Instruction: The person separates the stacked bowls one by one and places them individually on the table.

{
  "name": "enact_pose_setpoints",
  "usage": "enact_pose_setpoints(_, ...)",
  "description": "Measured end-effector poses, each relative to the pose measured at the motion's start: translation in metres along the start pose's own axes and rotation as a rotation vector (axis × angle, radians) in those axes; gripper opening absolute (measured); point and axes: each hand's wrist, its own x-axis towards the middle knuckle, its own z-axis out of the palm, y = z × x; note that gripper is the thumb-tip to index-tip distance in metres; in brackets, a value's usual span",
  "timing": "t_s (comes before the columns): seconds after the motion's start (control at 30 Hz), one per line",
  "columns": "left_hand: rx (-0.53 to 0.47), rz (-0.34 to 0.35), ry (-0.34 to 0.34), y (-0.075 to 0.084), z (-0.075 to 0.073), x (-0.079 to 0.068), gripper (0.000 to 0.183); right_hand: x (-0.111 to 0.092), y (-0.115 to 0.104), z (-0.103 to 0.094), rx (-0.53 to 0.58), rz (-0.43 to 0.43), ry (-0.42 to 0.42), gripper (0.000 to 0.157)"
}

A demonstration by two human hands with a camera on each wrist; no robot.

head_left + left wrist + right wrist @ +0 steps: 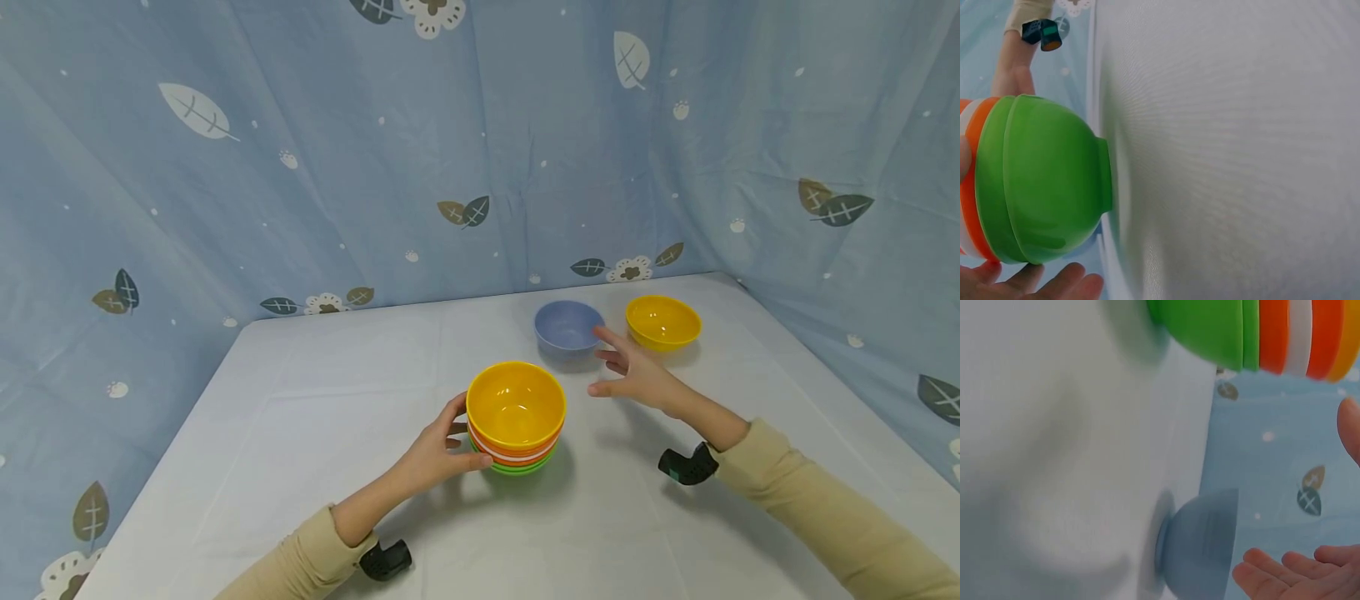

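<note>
The left hand (435, 454) holds the side of a bowl stack (517, 417) with yellow on top. The right hand (641, 379), fingers apart, is over the white table (337, 375), near a blue bowl (566, 331) and another yellow bowl (663, 322).

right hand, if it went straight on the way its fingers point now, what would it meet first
The right hand would probably meet the blue bowl first: in the head view its fingers overlap that bowl's edge, though the depth between them is unclear.
</note>
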Motion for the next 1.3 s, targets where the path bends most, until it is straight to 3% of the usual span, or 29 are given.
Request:
enact_pose_setpoints(0.8, -0.003, 0.010, 0.009, -0.003, -0.006, 0.000, 0.086, -0.017, -0.008, 0.049, 0.152, -0.121, -0.097, 0.085)
enact_pose_setpoints(1.3, -0.013, 0.015, 0.074, 0.011, -0.013, -0.002, 0.090, -0.017, -0.001, 0.075, 0.209, -0.190, -0.147, 0.083)
